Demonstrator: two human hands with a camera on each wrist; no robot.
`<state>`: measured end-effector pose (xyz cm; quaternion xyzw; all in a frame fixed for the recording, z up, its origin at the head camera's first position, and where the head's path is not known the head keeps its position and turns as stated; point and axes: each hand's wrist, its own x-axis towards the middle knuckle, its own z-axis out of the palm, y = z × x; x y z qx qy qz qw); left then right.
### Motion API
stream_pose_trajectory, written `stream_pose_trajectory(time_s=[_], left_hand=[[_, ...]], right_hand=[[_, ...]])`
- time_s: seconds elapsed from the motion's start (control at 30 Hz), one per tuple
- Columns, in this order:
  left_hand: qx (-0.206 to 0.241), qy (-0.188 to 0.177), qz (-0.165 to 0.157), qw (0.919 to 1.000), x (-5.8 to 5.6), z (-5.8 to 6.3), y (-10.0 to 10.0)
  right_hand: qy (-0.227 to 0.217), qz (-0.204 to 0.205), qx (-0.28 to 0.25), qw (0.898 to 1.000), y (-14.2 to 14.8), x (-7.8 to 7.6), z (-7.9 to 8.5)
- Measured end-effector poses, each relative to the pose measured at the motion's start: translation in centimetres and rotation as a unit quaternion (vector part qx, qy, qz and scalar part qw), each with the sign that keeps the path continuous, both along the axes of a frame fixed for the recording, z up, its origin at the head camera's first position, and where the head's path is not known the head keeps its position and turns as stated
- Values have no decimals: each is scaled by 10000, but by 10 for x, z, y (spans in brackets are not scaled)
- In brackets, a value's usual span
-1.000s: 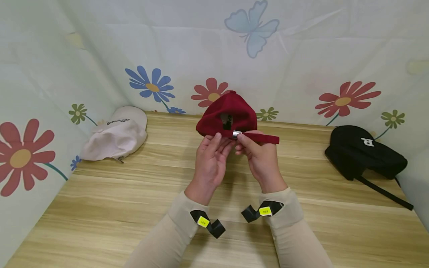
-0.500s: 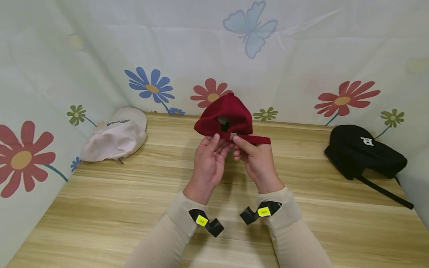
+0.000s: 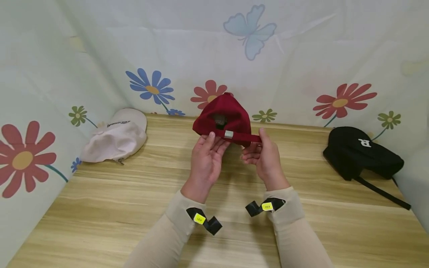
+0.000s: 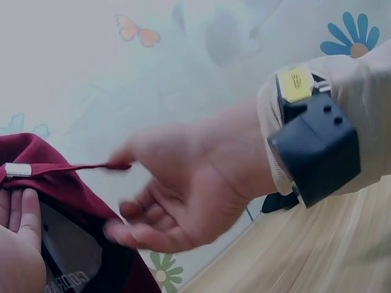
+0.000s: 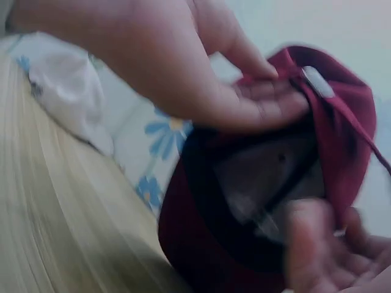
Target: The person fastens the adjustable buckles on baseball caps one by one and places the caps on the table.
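Observation:
A dark red baseball cap (image 3: pixel 236 111) is held up above the table, its rear opening and back strap facing me. Around its back edge, left of the silver buckle (image 3: pixel 229 134), my left hand (image 3: pixel 206 160) pinches the band between thumb and fingers. The strap (image 3: pixel 247 137) runs through the buckle to the right. My right hand (image 3: pixel 269 158) pinches the strap's loose end with thumb and finger, pulled taut in the left wrist view. In the right wrist view the cap's dark lining (image 5: pixel 269 177) shows between both hands.
On the wooden table (image 3: pixel 140 208), a pale pink cap (image 3: pixel 117 136) lies at the left. At the right sits a black cap (image 3: pixel 352 152) with a white letter and a trailing strap (image 3: pixel 382 192). A flower-printed curtain (image 3: pixel 295 52) encloses the back and sides.
My right hand has moved from beside the buckle rightward to the strap's end. The buckle, covered partly by the thumb before, now shows fully. My left hand keeps hold of the cap's edge.

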<state>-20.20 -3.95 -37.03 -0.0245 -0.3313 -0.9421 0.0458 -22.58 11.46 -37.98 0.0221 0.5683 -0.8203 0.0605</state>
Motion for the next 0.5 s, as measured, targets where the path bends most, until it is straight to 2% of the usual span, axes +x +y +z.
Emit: stream_pose_trajectory(time_s=[0.07,0.13,0.33,0.5], left_hand=[[-4,11,0,10000,0,0,-1],[-31,10,-16,10000,1,-1,-2],[-189,-228,-294,9991,5,-4,-6],[-372,-396,-433,9976,8,-11,-11]], right_hand=[[-243,103,330,9991,4,-3,-4],[-513,192,393,9977,6,-7,-10],[-1226,424,-53,9915,4,-17,-30],[-1304,596,-559,9881,-4,-18,-39]])
